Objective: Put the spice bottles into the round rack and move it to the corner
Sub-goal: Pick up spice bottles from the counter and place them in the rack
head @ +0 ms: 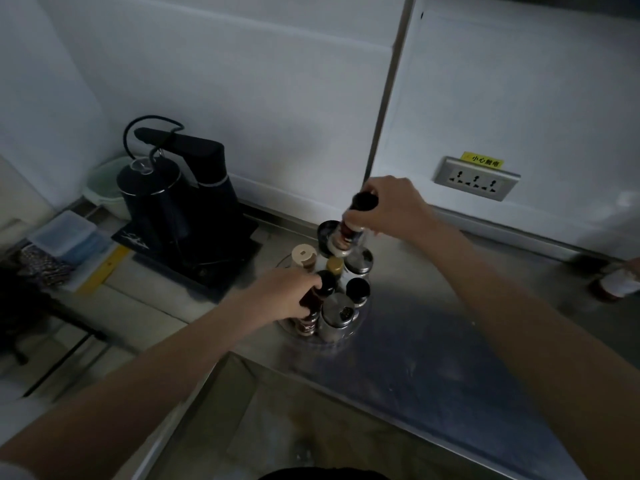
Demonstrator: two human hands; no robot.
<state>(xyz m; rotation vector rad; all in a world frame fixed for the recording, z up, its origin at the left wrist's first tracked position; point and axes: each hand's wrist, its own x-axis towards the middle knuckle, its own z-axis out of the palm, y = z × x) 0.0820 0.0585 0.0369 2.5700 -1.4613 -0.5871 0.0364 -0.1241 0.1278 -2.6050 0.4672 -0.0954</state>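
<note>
Standing at the steel counter's (433, 341) front edge, the round clear rack (360, 315) held about six bottles; the left hand (287, 292) gripped a dark, black-capped one (313, 306) there, the right hand (391, 206) clasped another black-capped bottle (353, 223) above its far side, bare counter rightward

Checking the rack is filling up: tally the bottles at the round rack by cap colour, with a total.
Black cap: 4, one in the right hand at, one under the left hand at, others at and
Silver shaker top: 2
Cream cap: 1
Yellow cap: 1
Total: 8
</note>
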